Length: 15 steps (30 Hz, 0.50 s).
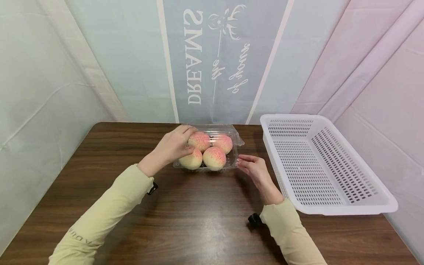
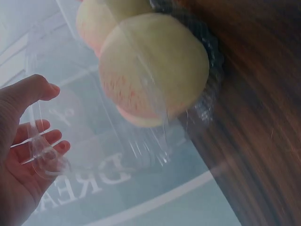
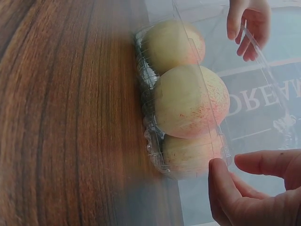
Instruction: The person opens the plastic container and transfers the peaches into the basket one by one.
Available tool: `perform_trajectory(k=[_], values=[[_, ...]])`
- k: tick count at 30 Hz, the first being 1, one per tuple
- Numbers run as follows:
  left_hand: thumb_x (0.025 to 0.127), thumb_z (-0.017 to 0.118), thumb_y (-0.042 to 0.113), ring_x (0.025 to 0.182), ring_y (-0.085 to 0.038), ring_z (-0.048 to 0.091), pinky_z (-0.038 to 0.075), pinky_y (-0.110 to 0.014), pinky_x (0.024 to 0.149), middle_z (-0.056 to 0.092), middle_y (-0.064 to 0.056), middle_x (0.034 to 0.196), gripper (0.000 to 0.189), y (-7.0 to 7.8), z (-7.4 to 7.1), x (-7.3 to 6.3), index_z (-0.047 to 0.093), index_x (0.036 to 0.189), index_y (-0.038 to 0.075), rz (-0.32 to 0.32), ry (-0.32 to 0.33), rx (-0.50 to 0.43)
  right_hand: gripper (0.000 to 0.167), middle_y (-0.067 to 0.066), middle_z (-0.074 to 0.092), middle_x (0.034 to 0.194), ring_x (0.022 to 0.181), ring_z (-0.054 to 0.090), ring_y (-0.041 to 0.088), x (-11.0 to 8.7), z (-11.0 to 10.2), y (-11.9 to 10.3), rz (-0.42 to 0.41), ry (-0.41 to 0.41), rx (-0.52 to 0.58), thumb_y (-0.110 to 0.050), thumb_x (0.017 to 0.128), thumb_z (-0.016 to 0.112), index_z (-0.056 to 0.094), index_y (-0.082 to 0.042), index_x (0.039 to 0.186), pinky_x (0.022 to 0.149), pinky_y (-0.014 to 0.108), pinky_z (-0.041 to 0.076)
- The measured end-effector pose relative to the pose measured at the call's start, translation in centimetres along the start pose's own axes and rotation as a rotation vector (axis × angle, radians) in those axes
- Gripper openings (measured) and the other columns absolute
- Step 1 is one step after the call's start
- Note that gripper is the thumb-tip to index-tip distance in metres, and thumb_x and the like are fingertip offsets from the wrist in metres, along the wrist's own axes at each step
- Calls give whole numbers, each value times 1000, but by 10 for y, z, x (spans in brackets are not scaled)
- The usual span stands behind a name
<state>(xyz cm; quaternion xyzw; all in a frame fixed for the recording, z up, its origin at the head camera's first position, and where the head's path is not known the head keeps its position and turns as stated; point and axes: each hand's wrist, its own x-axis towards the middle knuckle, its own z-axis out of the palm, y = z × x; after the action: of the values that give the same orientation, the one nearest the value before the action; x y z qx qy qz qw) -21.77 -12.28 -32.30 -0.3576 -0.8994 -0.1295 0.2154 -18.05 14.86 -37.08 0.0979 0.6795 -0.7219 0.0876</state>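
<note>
A clear plastic clamshell box (image 1: pixel 233 157) sits toward the table's far edge and holds several pink-and-yellow peaches (image 1: pixel 214 158). Its transparent lid (image 3: pixel 268 70) stands raised at an angle over the fruit. My left hand (image 1: pixel 173 144) is at the lid's left side; in the left wrist view its fingers (image 2: pixel 54 136) curl behind the lid's edge, with the thumb on the other side. At the box's front right corner, my right hand (image 1: pixel 255 171) pinches the rim between thumb and fingertips. Glare on the plastic blurs where exactly the left fingers touch.
A white perforated plastic basket (image 1: pixel 288 176) stands on the right of the table, close beside my right hand. The dark wood table (image 1: pixel 198 213) ends at a printed curtain (image 1: pixel 225 66) behind the box. Light fabric hangs on both sides.
</note>
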Motion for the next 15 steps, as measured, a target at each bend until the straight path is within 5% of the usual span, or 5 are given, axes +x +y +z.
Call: perform_trajectory(k=[9,15], values=[[74,70,5,104,-30,53,44,-40,85,57,-17,113,47,-19,-3,0,54,117,-4,-130,33,-116,37,23,56,108,77,60,6,0,-1,-1,8,-1,-5,8,86,50,45,18,121,74,20,49],[78,67,3,105,-32,53,43,-42,86,54,-21,119,52,-27,1,4,47,125,-6,-280,30,-263,37,24,56,108,79,60,7,0,0,0,15,-6,-10,7,86,50,45,17,122,76,22,49]])
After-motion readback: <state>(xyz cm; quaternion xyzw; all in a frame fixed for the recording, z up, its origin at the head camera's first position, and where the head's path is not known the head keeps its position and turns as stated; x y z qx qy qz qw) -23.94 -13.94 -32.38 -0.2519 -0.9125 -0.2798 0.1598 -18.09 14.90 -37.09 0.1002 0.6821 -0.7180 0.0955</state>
